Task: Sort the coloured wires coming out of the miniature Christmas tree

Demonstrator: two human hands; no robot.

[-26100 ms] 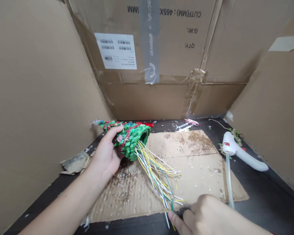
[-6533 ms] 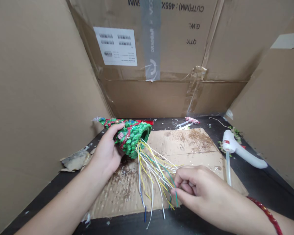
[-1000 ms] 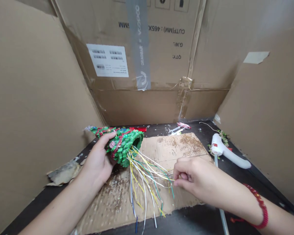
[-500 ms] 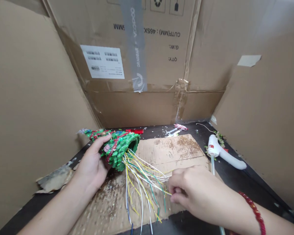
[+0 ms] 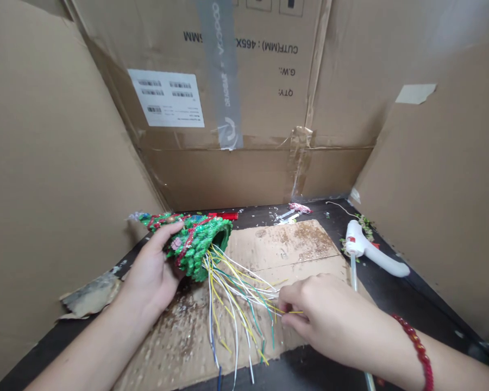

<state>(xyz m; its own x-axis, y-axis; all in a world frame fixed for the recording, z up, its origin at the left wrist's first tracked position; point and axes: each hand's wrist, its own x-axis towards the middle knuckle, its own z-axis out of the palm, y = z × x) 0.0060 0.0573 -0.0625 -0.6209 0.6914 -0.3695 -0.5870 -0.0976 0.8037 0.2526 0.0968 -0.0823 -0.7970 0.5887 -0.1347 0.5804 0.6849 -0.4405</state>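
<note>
My left hand (image 5: 157, 271) is wrapped round a green Christmas tree ornament (image 5: 198, 247) that lies tilted on its side, its hollow base facing right. Red garland and small decorations cover it, and its tip points left. Out of the hollow base fans a bundle of thin wires (image 5: 232, 296), white, yellow, green and some with blue ends, hanging over the cardboard. My right hand (image 5: 309, 309), with a red bead bracelet (image 5: 418, 345) at the wrist, pinches a few wires at the bundle's right side. A yellow wire end shows past its fingers.
Stained, glittery cardboard (image 5: 285, 244) lies beneath on the dark table (image 5: 318, 369). A white glue gun (image 5: 370, 252) with a glue stick stands at right. Scraps (image 5: 297, 209) and a red object (image 5: 228, 216) lie at the back. Tall cardboard walls (image 5: 248, 174) enclose the area.
The fingers of my right hand have shifted slightly on the wires, and a yellow wire end now sticks out past them. My left hand keeps the tree in nearly the same pose.
</note>
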